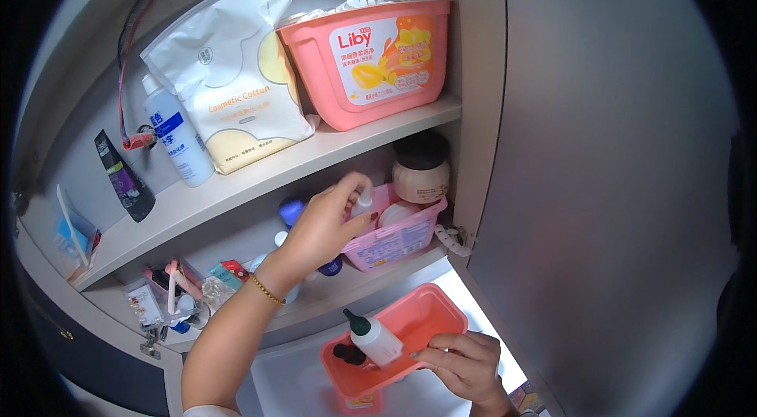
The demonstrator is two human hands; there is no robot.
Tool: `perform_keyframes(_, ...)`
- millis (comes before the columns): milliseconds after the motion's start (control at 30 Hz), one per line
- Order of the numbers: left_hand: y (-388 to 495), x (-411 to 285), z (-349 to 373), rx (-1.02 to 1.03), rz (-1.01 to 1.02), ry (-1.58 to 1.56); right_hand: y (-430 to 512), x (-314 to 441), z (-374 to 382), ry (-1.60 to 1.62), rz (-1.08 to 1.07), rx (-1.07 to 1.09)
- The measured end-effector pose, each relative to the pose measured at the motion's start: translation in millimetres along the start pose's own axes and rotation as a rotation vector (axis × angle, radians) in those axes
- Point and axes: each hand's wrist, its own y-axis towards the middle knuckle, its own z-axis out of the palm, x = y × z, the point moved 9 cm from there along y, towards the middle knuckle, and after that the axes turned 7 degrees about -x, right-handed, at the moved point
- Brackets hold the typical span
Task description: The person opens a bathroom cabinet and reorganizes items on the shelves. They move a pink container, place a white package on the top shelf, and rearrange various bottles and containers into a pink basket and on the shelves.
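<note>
My left hand (325, 222) reaches into a pink plastic tub (387, 242) on the lower cabinet shelf. Its thumb and fingers close around a white-capped bottle (363, 202), whose lower part is hidden. A round white lid (399, 214) shows beside it in the tub. Below the shelf, my right hand (464, 364) grips the near right rim of a coral plastic tub (434, 313). Inside that tub lean a white bottle with a dark green nozzle cap (378, 343) and a small dark-capped bottle (352, 354).
A coral Liby tub (378, 68), a cosmetic cotton bag (242, 98), a white-blue bottle (180, 139) and a black tube (124, 177) stand on the upper shelf (284, 160). Behind the pink tub is a black-lidded jar (421, 171). An open cabinet door (603, 168) bounds the right.
</note>
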Motion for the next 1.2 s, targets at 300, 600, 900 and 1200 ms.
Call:
perform_keyframes(300,2,12,13,0.02,-0.004,0.311,0,-6,4,-0.027,-0.01,0.029)
perform_keyframes(600,7,20,21,0.106,0.068,0.53,1,-3,2,-0.022,-0.021,0.023)
perform_keyframes(900,0,3,23,0.134,0.177,0.737,-2,2,5,-0.015,0.064,-0.042)
perform_keyframes(1200,-92,-122,-171,-0.871,0.326,0.584,-3,7,5,-0.003,0.059,-0.043)
